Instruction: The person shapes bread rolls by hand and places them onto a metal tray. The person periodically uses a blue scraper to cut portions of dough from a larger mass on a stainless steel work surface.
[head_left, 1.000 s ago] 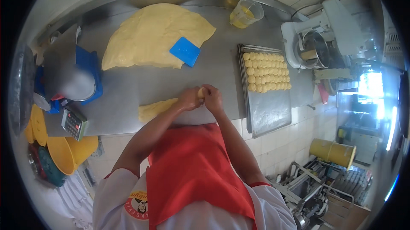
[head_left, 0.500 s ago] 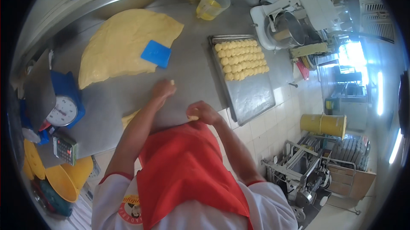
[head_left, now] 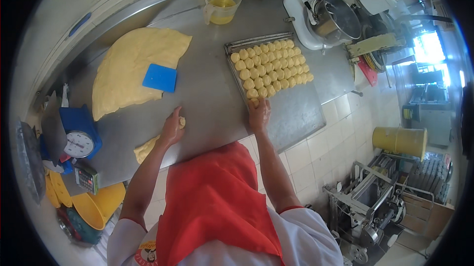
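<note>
My left hand (head_left: 172, 129) is closed around a small piece of dough (head_left: 182, 122), just above the steel table (head_left: 207, 103). My right hand (head_left: 259, 117) reaches to the near left of a metal baking tray (head_left: 296, 115). Its fingertips pinch a dough ball (head_left: 254, 101) at the near end of the rows of dough balls (head_left: 269, 66). Beside my left forearm lies a strip of yellow dough (head_left: 145, 150), partly hidden by the arm. A large flat sheet of dough (head_left: 133, 68) spreads over the far left, with a blue scraper (head_left: 160, 78) on its edge.
A clear jug with yellow liquid (head_left: 222, 12) stands at the back. To the left are a blue dial scale (head_left: 81, 137) and a calculator (head_left: 87, 179). A stand mixer with a metal bowl (head_left: 335, 17) occupies the back right. A yellow bin (head_left: 400, 141) is on the right.
My right hand has moved from near the apron forward and right to the tray, bringing a dough ball. My left hand has shifted slightly left and nearer. The view has turned a little.
</note>
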Tool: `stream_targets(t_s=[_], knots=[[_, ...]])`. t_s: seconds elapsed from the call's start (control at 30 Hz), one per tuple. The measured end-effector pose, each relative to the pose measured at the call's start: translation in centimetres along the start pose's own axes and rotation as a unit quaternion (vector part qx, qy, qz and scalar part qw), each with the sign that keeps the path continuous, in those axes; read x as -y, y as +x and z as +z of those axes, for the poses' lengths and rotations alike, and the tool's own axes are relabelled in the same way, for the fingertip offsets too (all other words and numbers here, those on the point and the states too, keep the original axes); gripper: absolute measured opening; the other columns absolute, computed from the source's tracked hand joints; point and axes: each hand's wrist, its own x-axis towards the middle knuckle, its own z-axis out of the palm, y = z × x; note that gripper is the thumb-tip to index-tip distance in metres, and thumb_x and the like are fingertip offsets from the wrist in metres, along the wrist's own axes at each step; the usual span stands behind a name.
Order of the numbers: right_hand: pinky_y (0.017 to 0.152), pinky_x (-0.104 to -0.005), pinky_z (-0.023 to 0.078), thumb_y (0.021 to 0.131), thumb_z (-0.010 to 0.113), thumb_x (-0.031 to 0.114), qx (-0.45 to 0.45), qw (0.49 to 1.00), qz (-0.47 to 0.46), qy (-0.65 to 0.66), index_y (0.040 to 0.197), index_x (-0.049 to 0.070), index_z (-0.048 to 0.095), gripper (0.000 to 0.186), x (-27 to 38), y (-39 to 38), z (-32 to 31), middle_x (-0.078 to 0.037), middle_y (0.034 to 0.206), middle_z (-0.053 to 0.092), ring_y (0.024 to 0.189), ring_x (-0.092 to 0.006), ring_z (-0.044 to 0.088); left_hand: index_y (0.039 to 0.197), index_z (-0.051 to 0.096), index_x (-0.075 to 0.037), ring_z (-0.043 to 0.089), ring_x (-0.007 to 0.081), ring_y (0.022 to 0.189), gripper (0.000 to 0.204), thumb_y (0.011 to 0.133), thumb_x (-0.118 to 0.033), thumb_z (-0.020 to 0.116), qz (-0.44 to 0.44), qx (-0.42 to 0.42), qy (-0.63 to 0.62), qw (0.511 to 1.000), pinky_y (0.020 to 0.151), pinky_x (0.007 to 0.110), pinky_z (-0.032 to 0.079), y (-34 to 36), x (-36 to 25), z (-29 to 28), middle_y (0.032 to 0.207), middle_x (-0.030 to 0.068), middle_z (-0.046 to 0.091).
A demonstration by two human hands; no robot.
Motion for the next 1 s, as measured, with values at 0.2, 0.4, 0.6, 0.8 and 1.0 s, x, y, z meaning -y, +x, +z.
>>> stream_targets(t_s=[0.2, 0.4, 0.6, 0.8, 1.0], knots=[[0.076, -0.0449, 0.052, 0.082, 0.074, 0.029, -0.027, 0.988, -0.149, 0.011, 0.117, 0.004, 0.061, 0.045, 4.4, -5.1, 1.1, -0.016, 0.104, 0.061, 0.092, -0.0339, 0.062, 0.149, 0.022, -0.008, 0.059, 0.0374, 0.104, 0.098, 0.066, 0.001, 0.072, 0.010, 0.029, -0.042, 0.999, 0.093, 0.043, 0.047, -0.9, -0.8, -0.5, 0.113, 0.0189, 0.060], [0.069, -0.0332, 0.053, 0.091, 0.060, 0.016, 0.383, 0.882, -0.058, 0.269, 0.113, 0.002, 0.066, 0.026, 12.0, -10.7, 9.2, -0.013, 0.095, 0.070, 0.080, -0.0186, 0.065, 0.135, 0.043, -0.006, 0.062, 0.0369, 0.103, 0.073, 0.069, -0.006, 0.073, 0.042, 0.033, -0.113, 0.992, 0.089, 0.043, 0.049, -2.0, -0.7, -1.4, 0.109, 0.0201, 0.064], [0.070, -0.0430, 0.052, 0.094, 0.057, 0.025, 0.233, 0.965, -0.087, 0.082, 0.100, 0.000, 0.069, 0.028, 13.3, -12.3, 10.8, -0.021, 0.085, 0.069, 0.078, -0.0360, 0.067, 0.089, 0.068, -0.002, 0.066, 0.0395, 0.090, 0.021, 0.077, -0.018, 0.067, 0.008, 0.094, 0.021, 0.995, 0.081, 0.046, 0.053, -2.3, -2.3, -1.6, 0.089, 0.0232, 0.069], [0.069, -0.0462, 0.050, 0.093, 0.055, 0.030, 0.207, 0.969, -0.089, -0.098, 0.092, 0.000, 0.070, 0.033, 16.1, -12.1, 10.6, -0.022, 0.083, 0.068, 0.078, -0.0403, 0.065, 0.083, 0.071, -0.002, 0.068, 0.0370, 0.089, 0.019, 0.082, -0.018, 0.060, -0.043, 0.115, 0.113, 0.986, 0.079, 0.048, 0.054, -2.3, -2.7, -1.1, 0.090, 0.0202, 0.070], [0.068, -0.0293, 0.049, 0.088, 0.062, 0.019, 0.584, 0.779, -0.082, 0.214, 0.098, 0.002, 0.068, 0.021, 9.5, -12.2, 4.3, -0.004, 0.080, 0.062, 0.071, -0.0125, 0.056, 0.089, 0.071, -0.001, 0.066, 0.0372, 0.102, 0.032, 0.082, -0.031, 0.063, -0.242, 0.191, 0.019, 0.951, 0.087, 0.046, 0.052, 1.1, -1.6, -4.4, 0.106, 0.0237, 0.068]])
